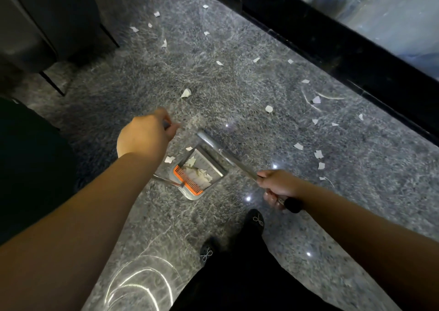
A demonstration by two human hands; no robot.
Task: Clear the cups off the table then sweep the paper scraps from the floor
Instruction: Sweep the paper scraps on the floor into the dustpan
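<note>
I look down at a grey marble floor (237, 85) strewn with several white paper scraps (186, 93). A grey dustpan (215, 168) with an orange comb edge (187, 183) stands on the floor between my hands and holds several scraps. My left hand (145, 136) grips the top of a thin handle, apparently the dustpan's. My right hand (278, 188) grips a metal broom handle (235, 162) near its black end; the broom head (209, 140) meets the floor at the pan's far side. Two scraps (169, 159) lie just left of the pan.
A dark cabinet or furniture base (54, 25) stands at the upper left. A black baseboard under a glass panel (332, 44) runs diagonally along the right. My black shoes (255, 220) and dark trousers are at the bottom centre. No cups or table are in view.
</note>
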